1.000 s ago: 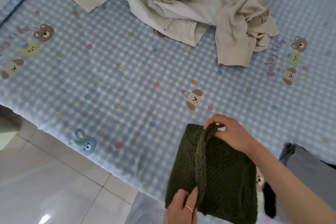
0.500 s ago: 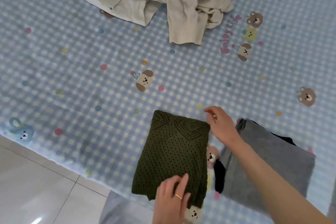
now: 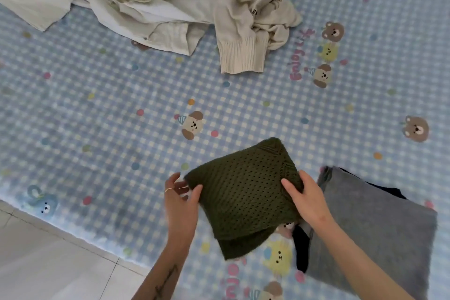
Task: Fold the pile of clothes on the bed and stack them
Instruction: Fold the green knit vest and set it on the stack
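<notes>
In the head view, a folded dark green knit sweater (image 3: 243, 197) is held between the two hands over the blue checked bed cover (image 3: 109, 109), at the near part of the bed. The sweater is a compact rectangle; its long axis runs from the far end, which points toward the pile, to the near end, which points toward the person and a little to the right. The near end hangs a bit lower and looks loose, with one layer showing below the other. The left hand (image 3: 181, 202) grips the left edge of the sweater, thumb on top and the fingers spread under and beside it; a thin ring sits on one finger. The right hand (image 3: 308, 198) grips the right edge, thumb pressed on the top face, the other fingers hidden under the cloth. Just right of the sweater lies a folded grey garment (image 3: 379, 226), with a dark garment (image 3: 300, 248) under it showing at its left edge. Far from the sweater, at the far side of the bed, lies the unfolded pile of cream clothes (image 3: 170, 0), with a ribbed cuff (image 3: 241, 56) pointing toward the sweater. Left of the sweater, past the bed edge, is the pale tiled floor (image 3: 48, 263).
</notes>
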